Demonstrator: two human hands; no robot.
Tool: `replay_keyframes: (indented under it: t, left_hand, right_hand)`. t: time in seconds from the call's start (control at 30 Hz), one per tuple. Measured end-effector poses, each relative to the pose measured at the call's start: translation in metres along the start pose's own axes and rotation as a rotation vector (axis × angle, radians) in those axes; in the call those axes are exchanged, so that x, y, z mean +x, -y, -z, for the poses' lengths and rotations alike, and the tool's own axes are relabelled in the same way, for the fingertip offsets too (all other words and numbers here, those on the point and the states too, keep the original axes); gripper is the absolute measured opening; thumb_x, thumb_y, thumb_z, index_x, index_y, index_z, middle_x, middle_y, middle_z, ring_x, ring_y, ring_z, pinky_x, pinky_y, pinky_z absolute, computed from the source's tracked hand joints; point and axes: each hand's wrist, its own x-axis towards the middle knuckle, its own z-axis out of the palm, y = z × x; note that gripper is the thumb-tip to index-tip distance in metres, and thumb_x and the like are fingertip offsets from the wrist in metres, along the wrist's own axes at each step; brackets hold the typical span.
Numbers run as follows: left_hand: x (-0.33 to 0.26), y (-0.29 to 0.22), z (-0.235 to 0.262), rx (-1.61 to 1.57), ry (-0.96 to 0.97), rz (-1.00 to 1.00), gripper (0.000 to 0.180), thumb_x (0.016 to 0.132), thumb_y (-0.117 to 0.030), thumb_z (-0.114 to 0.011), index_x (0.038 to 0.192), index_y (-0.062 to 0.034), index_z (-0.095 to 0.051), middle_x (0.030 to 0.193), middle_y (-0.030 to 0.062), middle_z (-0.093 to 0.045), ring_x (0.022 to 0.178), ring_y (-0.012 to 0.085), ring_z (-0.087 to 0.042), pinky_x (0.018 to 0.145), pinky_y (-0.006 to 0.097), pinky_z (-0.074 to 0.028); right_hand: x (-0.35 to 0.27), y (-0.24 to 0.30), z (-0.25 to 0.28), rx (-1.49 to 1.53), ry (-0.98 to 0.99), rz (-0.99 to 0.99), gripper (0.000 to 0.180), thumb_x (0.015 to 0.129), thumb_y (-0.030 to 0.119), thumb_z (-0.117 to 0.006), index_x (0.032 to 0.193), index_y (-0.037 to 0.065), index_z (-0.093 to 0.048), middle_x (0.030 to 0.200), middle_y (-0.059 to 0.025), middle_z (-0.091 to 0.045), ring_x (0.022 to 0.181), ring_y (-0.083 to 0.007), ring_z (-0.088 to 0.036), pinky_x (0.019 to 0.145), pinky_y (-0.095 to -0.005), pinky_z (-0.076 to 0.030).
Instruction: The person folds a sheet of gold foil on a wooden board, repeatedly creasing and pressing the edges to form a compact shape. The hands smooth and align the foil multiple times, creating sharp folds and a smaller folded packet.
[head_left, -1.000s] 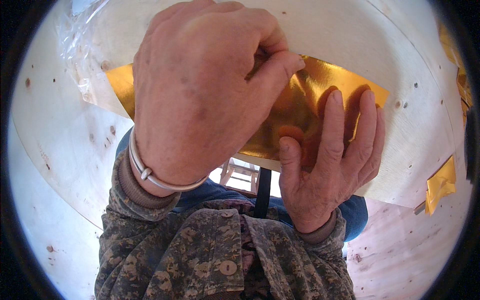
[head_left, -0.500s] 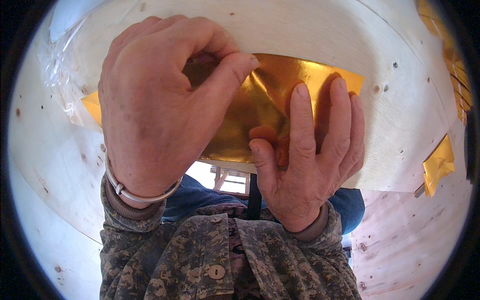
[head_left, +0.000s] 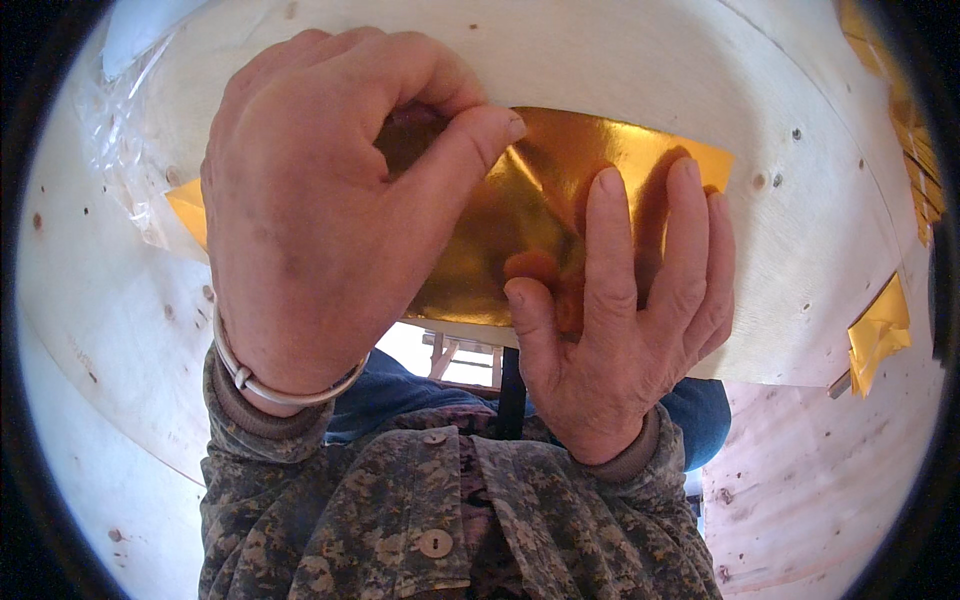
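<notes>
A sheet of shiny gold foil paper (head_left: 480, 250) lies across the pale wooden board in front of me, its right end lighter and matte. Thumb and forefinger of my left hand (head_left: 310, 210) are pinched together at the sheet's far edge, and a crease runs from that pinch toward the middle. The left palm covers much of the sheet's left part; a yellow corner shows beyond it. My right hand (head_left: 625, 310) rests on the right half with its fingers spread, and they mirror in the foil.
The wooden board (head_left: 640, 60) curves around the work. Crumpled clear plastic (head_left: 125, 150) lies at the left. A folded gold paper piece (head_left: 880, 325) sits at the board's right edge, and bundled gold paper (head_left: 905, 130) is at the far right.
Almost nothing differs. Both hands and the sheet appear shifted slightly to the right together with the whole scene; the left pinch and right spread fingers stay the same.
</notes>
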Motion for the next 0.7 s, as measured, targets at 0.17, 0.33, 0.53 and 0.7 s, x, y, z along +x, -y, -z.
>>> replay_keyframes:
  t: [0.17, 0.33, 0.53, 0.7]
  left_hand:
    - [-0.001, 0.002, 0.0, 0.006, -0.002, -0.026, 0.012, 0.079, -0.004, -0.08, 0.079, 0.0005, -0.068, 0.078, 0.0062, -0.065, 0.071, 0.0139, -0.062, 0.066, 0.027, -0.051]
    - [0.0, -0.001, -0.003, -0.033, -0.044, -0.01, 0.011, 0.079, -0.004, -0.079, 0.078, 0.0001, -0.069, 0.076, 0.0065, -0.065, 0.068, 0.0146, -0.062, 0.063, 0.027, -0.05]
    - [0.002, -0.015, 0.001, -0.076, 0.041, 0.287, 0.01, 0.077, -0.004, -0.079, 0.078, -0.0011, -0.07, 0.073, 0.0058, -0.064, 0.067, 0.0142, -0.062, 0.061, 0.027, -0.049]
    - [0.009, -0.019, 0.01, 0.119, 0.162, 0.227, 0.011, 0.075, -0.004, -0.08, 0.077, -0.002, -0.069, 0.072, 0.0055, -0.063, 0.066, 0.0143, -0.062, 0.06, 0.027, -0.048]
  right_hand:
    - [-0.001, 0.0, 0.003, -0.012, 0.035, -0.01, 0.059, 0.098, 0.054, -0.053, 0.143, 0.016, -0.053, 0.151, -0.0186, -0.042, 0.137, -0.0389, -0.038, 0.112, -0.0489, -0.028]
    - [0.0, 0.002, 0.002, -0.008, 0.022, -0.024, 0.06, 0.097, 0.054, -0.054, 0.142, 0.016, -0.054, 0.151, -0.0176, -0.042, 0.137, -0.0389, -0.039, 0.112, -0.0489, -0.029]
    - [0.0, 0.0, 0.0, -0.029, -0.005, 0.0, 0.061, 0.098, 0.056, -0.05, 0.144, 0.016, -0.052, 0.152, -0.0169, -0.041, 0.138, -0.038, -0.038, 0.113, -0.0484, -0.029]
    - [-0.001, 0.0, -0.001, -0.046, -0.007, 0.011, 0.061, 0.099, 0.056, -0.048, 0.146, 0.017, -0.05, 0.152, -0.0177, -0.04, 0.139, -0.0374, -0.038, 0.113, -0.0478, -0.029]
